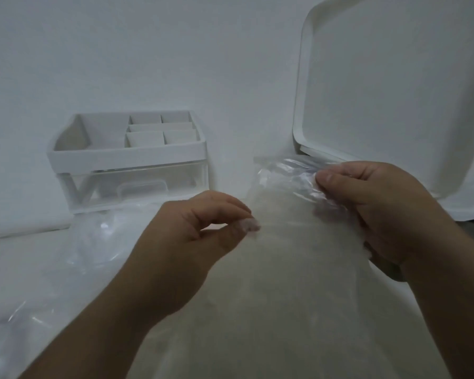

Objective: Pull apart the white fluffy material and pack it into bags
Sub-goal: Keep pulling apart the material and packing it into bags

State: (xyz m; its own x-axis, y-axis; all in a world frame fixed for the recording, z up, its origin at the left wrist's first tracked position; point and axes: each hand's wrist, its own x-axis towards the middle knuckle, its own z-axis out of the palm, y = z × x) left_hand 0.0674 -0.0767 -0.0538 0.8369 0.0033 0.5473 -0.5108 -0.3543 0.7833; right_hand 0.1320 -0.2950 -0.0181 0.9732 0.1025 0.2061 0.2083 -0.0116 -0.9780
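Note:
A clear plastic bag (279,170) stuffed with white fluffy material (285,269) stands upright in front of me, filling the lower middle of the head view. My left hand (186,242) pinches the bag's left side between thumb and fingertips. My right hand (367,209) grips the crumpled top of the bag on its right side, fingers curled round the plastic. The bag's mouth is bunched between the two hands.
A white desk organiser (126,154) with several compartments and a clear drawer stands at the back left. A white tray (394,91) leans upright against the wall at the right. More clear plastic bags (93,242) lie on the white surface at the left.

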